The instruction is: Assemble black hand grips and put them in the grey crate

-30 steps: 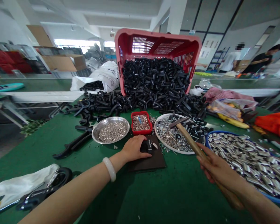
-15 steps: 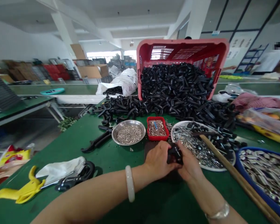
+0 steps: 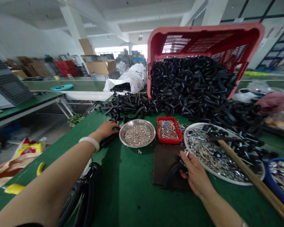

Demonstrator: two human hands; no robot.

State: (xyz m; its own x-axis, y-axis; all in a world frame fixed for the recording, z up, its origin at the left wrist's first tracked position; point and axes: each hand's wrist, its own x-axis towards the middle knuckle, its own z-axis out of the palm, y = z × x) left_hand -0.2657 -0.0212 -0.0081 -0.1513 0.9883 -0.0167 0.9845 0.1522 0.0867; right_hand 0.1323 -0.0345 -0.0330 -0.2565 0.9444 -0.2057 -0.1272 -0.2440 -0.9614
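Fingers (image 3: 186, 161) of the right hand (image 3: 196, 176) are curled around a curved black plastic clip (image 3: 174, 171), which sits over a dark pad (image 3: 162, 167) on the green counter (image 3: 130, 189) — it looks light and stiff, probably easiest to hold by its bend. The left hand (image 3: 106, 130), arm stretched out, lies farther along the counter, its fingers bent over a black piece (image 3: 109, 141) just beside a steel bowl (image 3: 120, 134) of small silver rings (image 3: 137, 135) — gripping or merely touching, I cannot tell.

Green workbench (image 3: 130, 192) carrying a steel dish (image 3: 137, 133), a red tray (image 3: 168, 130) (metal pins (image 3: 168, 130) inside), dark board (image 3: 164, 165)
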